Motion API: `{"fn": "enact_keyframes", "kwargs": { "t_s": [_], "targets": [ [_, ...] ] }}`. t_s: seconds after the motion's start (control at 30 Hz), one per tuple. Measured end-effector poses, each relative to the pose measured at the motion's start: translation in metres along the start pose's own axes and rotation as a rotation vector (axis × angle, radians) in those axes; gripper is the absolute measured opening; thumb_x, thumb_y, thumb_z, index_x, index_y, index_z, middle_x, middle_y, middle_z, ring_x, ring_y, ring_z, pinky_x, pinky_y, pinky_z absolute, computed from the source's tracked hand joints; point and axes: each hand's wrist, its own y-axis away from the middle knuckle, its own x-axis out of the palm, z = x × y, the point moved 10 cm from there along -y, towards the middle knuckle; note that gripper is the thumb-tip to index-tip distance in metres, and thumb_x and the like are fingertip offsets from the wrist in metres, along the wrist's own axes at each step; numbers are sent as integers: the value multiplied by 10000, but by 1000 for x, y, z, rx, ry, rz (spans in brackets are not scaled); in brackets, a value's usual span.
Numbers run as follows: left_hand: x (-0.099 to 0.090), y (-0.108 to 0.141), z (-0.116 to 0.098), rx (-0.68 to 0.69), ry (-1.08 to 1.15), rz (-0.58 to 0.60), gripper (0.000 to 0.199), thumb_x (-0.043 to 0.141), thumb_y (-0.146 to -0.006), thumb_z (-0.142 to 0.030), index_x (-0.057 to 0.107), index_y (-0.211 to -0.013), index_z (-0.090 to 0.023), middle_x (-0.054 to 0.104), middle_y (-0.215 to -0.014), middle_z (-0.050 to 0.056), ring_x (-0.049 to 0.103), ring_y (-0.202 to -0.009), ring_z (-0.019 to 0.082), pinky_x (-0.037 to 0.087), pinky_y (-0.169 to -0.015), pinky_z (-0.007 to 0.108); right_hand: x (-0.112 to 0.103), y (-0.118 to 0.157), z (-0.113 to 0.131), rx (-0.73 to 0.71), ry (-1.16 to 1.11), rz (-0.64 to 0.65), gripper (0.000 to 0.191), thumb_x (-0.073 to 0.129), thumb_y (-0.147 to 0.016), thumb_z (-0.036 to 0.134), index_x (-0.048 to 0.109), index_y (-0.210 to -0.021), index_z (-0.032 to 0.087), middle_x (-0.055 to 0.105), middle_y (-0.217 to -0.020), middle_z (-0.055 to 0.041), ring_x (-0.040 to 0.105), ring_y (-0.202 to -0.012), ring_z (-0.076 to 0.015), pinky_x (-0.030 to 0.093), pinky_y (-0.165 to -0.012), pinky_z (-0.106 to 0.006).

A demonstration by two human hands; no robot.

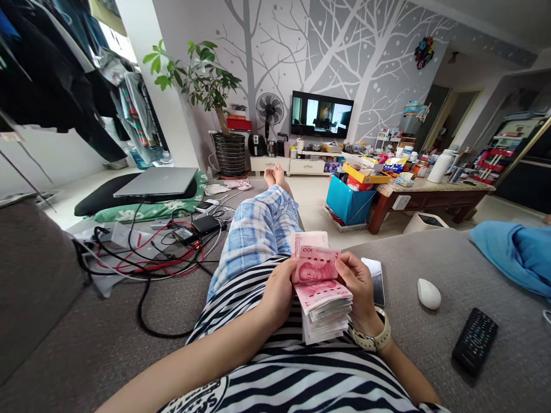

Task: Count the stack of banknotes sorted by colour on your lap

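A thick stack of pink 100 banknotes (pixel 325 295) is folded over between my hands, above my striped shirt. My left hand (pixel 279 289) is closed round the left side of the stack, its thumb near the upper notes. With thumb and fingertips, my right hand (pixel 359 284) pinches the right edge of a single raised banknote (pixel 317 268). More notes stick up behind that one. The lower ends of the stack fan out toward me. Part of my left fingers is hidden under the money. A pale watch (pixel 379 335) is on my right wrist.
A smartphone (pixel 373 281), a white mouse (pixel 429 294) and a black remote control (pixel 474 341) lie right on the grey sofa (pixel 413 355). Tangled cables (pixel 142 258) and a closed laptop (pixel 155 182) are at left. Beyond stands a cluttered wooden table (pixel 422 192) beside a blue bin (pixel 349 201).
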Motion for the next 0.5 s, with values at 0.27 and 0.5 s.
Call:
{"fn": "enact_keyframes", "kwargs": {
  "t_s": [0.27, 0.5],
  "targets": [
    [3, 4, -4, -25, 41, -30, 194, 579, -710, -268, 748, -737, -178, 761, -857, 42, 640, -795, 209, 488, -734, 301, -1, 1, -2, 6, 16, 2, 293, 665, -883, 418, 608, -701, 195, 523, -640, 24, 414, -578, -123, 352, -545, -243],
    [6, 3, -5, -11, 40, 1, 198, 579, -744, -280, 743, -739, -169, 763, -853, 49, 657, -816, 233, 503, -749, 325, 0, 1, -2, 10, 2, 0, 304, 684, -868, 440, 600, -696, 202, 518, -634, 26, 410, -570, -122, 343, -536, -245]
  ]
}}
